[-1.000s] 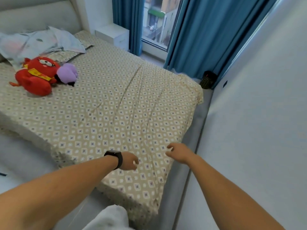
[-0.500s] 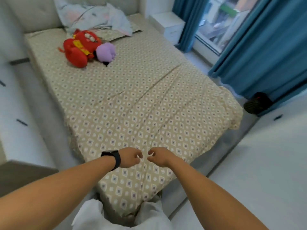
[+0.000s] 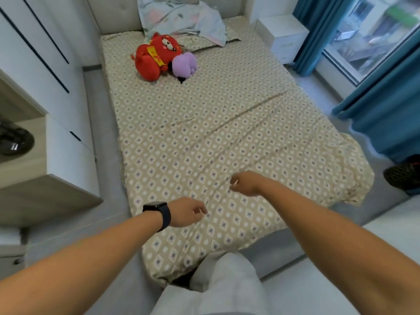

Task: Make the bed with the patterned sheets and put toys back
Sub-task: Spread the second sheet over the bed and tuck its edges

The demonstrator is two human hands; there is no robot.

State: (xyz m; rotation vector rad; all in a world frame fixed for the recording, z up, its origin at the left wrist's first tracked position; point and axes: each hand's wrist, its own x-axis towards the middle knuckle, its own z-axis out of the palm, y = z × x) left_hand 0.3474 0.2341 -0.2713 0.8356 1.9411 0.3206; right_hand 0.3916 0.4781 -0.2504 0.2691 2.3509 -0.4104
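Two hands (image 3: 187, 214) (image 3: 244, 183) over patterned sheet (image 3: 227, 133)

The bed (image 3: 227, 137) runs away from the person toward the headboard (image 3: 118, 14) at the far end. The sheet (image 3: 261, 155) lies spread over the mattress, its near edge hanging over the foot. Near the head of the bed two plush toys (image 3: 163, 57) lie touching each other, just before a pillow (image 3: 202, 40) with a crumpled blanket (image 3: 179, 17) on it. A wardrobe (image 3: 41, 64) stands along the bed's left side; a nightstand (image 3: 284, 37) sits to the right of the head, with curtains (image 3: 381, 105) and a window (image 3: 372, 35) farther right. Both hands, left hand (image 3: 186, 214) and right hand (image 3: 244, 184), are over the sheet near the foot, apart from each other.
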